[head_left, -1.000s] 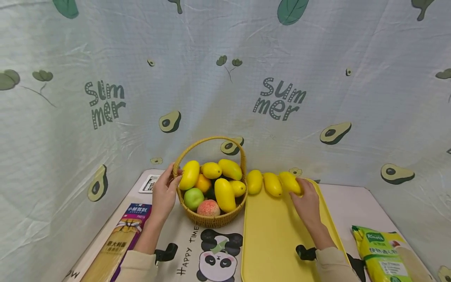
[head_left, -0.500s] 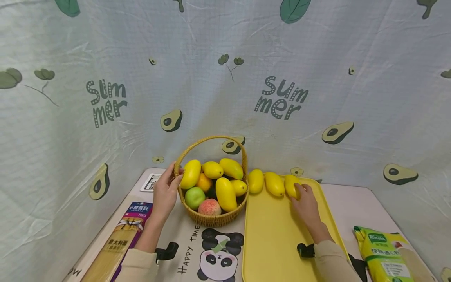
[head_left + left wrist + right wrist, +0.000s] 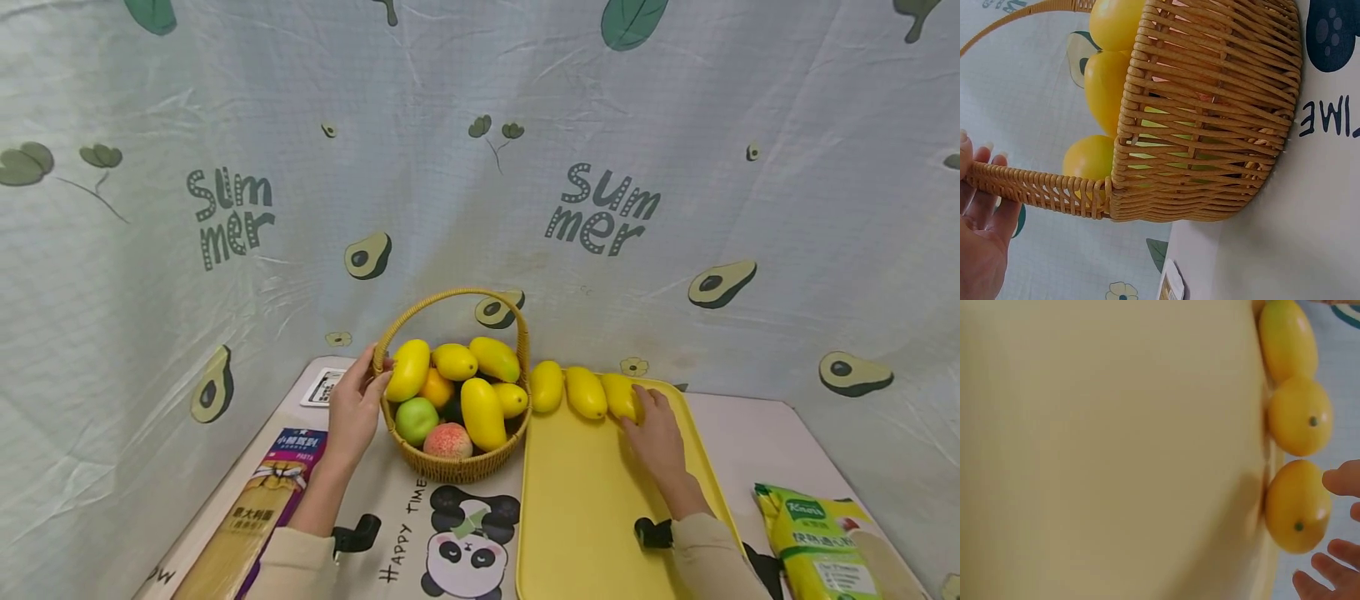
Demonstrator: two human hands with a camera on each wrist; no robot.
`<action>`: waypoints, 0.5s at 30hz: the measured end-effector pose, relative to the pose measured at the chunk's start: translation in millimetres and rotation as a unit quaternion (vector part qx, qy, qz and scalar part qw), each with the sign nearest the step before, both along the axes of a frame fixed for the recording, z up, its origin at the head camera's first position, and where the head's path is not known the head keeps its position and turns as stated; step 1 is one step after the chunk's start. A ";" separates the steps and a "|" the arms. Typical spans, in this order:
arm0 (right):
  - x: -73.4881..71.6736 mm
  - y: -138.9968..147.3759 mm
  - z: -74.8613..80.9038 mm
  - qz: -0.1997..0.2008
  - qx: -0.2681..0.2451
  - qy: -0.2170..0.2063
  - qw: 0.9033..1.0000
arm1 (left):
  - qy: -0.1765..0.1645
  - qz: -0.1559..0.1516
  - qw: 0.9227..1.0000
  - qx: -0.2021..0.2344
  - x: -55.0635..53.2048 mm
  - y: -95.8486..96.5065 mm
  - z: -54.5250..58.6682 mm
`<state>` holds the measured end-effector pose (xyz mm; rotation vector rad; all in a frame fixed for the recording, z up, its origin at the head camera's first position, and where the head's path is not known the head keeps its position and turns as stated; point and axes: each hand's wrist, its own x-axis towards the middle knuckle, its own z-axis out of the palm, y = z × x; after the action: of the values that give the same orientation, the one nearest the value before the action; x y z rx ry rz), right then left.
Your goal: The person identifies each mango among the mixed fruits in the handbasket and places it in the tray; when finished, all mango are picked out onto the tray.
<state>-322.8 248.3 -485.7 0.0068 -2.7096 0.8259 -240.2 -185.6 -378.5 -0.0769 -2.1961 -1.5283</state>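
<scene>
My left hand (image 3: 356, 421) holds the handle (image 3: 1035, 190) of a woven basket (image 3: 457, 467) at its left side. Inside lie several yellow mangoes (image 3: 483, 414), a green apple (image 3: 416, 421), a peach (image 3: 447, 442), an orange (image 3: 437, 387) and a dark fruit, mostly hidden. Along the far end of a yellow tray (image 3: 573, 517), three mangoes form a row. My right hand (image 3: 657, 437) is at the rightmost mango (image 3: 1297, 506). Its fingers are spread in the right wrist view, with the thumb at the mango's edge and the other fingers apart from it.
A pasta packet (image 3: 255, 517) lies left of my left forearm, and a small white card (image 3: 318, 388) lies behind it. A green and yellow Knorr bag (image 3: 817, 533) is right of the tray. A printed curtain (image 3: 450, 208) hangs behind the table.
The rightmost mango has come down at the end of the row and turned slightly. My right hand's fingers have loosened from it. The left hand stays on the basket handle.
</scene>
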 end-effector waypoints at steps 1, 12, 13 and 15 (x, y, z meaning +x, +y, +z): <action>0.7 -0.8 1.9 -0.002 -0.008 0.002 1.000 | -0.001 0.001 1.000 -0.001 0.3 0.0 0.2; 11.5 -39.6 35.5 0.063 -0.095 0.060 0.992 | 0.004 0.003 1.000 -0.005 0.8 -0.2 0.9; 12.8 -45.1 38.4 0.074 -0.098 0.063 0.990 | 0.005 0.003 1.000 -0.005 0.4 -0.3 0.6; 16.2 -55.8 43.8 0.096 -0.110 0.063 0.987 | 0.006 0.003 1.000 -0.007 -0.2 -0.3 0.0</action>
<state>-306.6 192.5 -441.9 0.2667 -2.5134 1.1370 -240.4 -185.9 -378.5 -0.0844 -2.1958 -1.5053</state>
